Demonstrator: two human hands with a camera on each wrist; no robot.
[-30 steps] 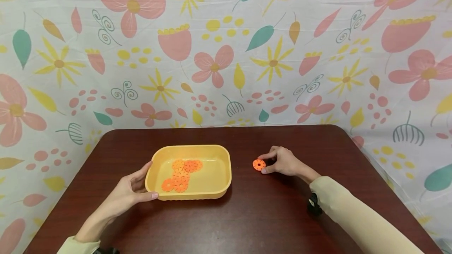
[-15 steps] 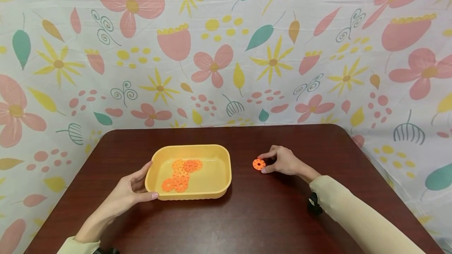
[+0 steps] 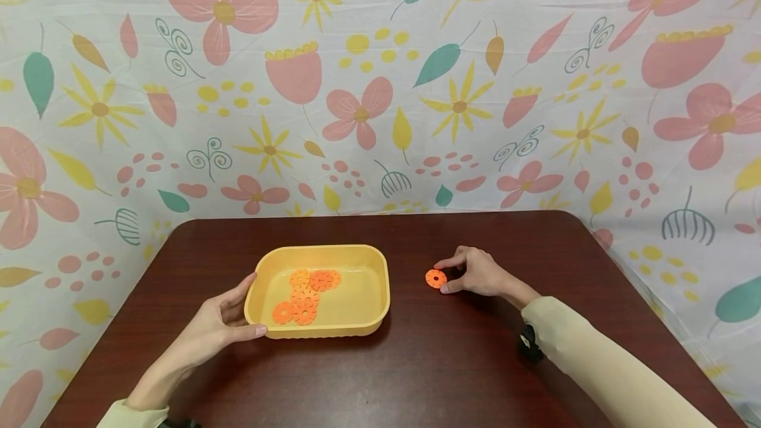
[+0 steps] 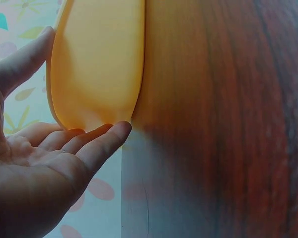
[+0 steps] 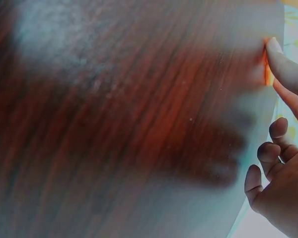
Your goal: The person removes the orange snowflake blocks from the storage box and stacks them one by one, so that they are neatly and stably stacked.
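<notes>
Nothing shifted — left hand (image 3: pixel 205 330), spread, gripping yellow tray (image 3: pixel 351 296) at left edge; right hand (image 3: pixel 477 273) pinching orange disc (image 3: pixel 436 284) — tabletop (image 3: pixel 409 289) between.

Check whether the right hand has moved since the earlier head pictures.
No, not noticeably: against the far edge of the table, the right hand keeps the same place in the head view, pinching the orange disc.

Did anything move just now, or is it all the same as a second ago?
Nothing visibly moved, and nothing was picked up or let go. The left hand still holds the yellow tray, the right hand still pinches one orange disc, and the other discs lie in the tray as before.
</notes>
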